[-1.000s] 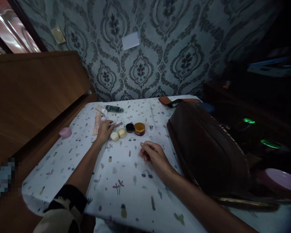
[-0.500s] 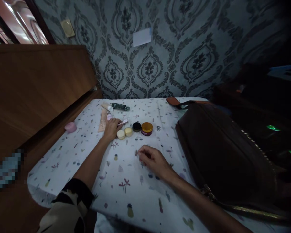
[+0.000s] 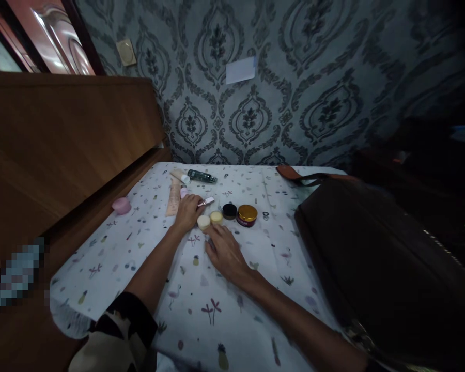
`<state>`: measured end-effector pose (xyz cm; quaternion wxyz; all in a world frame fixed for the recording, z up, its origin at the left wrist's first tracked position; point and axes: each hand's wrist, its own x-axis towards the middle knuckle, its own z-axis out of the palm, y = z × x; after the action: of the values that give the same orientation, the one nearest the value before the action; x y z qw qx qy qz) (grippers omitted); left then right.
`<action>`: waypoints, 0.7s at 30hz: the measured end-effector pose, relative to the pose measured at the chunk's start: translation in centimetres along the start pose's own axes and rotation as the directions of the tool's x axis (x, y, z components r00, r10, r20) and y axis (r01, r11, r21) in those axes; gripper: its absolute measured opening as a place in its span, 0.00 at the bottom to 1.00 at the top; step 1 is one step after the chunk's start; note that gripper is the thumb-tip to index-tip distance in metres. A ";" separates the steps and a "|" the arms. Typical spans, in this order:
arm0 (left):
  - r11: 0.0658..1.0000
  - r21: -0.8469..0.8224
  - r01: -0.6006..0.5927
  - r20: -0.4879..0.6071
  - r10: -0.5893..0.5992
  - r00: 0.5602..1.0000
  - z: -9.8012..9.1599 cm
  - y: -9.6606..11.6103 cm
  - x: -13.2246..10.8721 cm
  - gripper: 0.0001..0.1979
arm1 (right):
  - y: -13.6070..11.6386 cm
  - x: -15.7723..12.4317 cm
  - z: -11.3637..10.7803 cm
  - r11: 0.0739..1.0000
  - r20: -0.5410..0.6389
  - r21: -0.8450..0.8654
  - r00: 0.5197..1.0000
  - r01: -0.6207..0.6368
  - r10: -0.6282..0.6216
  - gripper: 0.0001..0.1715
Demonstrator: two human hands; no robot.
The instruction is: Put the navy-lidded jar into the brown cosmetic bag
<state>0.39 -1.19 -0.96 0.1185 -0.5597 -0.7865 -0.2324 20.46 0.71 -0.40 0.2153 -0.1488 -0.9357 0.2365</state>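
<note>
My left hand (image 3: 188,213) rests on the cloth with its fingers curled round a slim pink tube (image 3: 206,201), whose pale end sticks out to the right. Just behind that hand a small pink piece (image 3: 184,192) shows in part. My right hand (image 3: 227,252) reaches forward, fingers stretched and a little apart, with the tips at two small pale-yellow jars, a left one (image 3: 203,222) and a right one (image 3: 216,217). Whether they touch is hard to tell. To their right stand a black-lidded jar (image 3: 229,211) and a larger gold-lidded jar (image 3: 247,214).
Beyond my left hand lie a beige tube (image 3: 173,199), a white-capped tube (image 3: 181,176) and a dark green bottle (image 3: 202,176). A pink round object (image 3: 121,205) sits at the left edge. A large brown bag (image 3: 375,253) covers the right side of the patterned tablecloth (image 3: 139,248).
My right hand has moved forward and left to the pale-yellow jars, its curled fingers now stretched out. My left hand stays at the pink tube. The whole view has shifted slightly.
</note>
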 end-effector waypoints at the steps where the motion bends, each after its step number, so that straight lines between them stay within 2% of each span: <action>1: 1.000 0.008 -0.001 0.009 0.001 1.000 0.0 0.1 0.0 0.04 | 0.1 0.0 0.1 1.000 0.005 -0.005 1.000 0.004 -0.004 0.18; 7: 0.999 0.039 0.016 0.034 -0.017 0.999 0.0 0.6 -0.1 0.05 | 0.1 0.1 0.0 0.999 0.062 -0.035 0.998 0.031 -0.029 0.20; 14: 0.998 0.067 0.001 0.049 -0.005 0.999 -0.2 0.8 -0.1 0.06 | -0.4 0.0 0.1 0.991 0.089 -0.126 0.994 -0.051 0.063 0.34; 21: 0.993 0.116 -0.024 0.077 0.015 0.997 -0.4 1.6 -0.3 0.08 | 0.1 0.1 0.5 0.976 0.010 -0.191 0.994 -0.106 0.110 0.37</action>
<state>1.98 -1.22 -0.37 0.1237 -0.5680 -0.7971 -0.1633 20.19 0.67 -0.79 0.1772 -0.2170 -0.9467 0.1588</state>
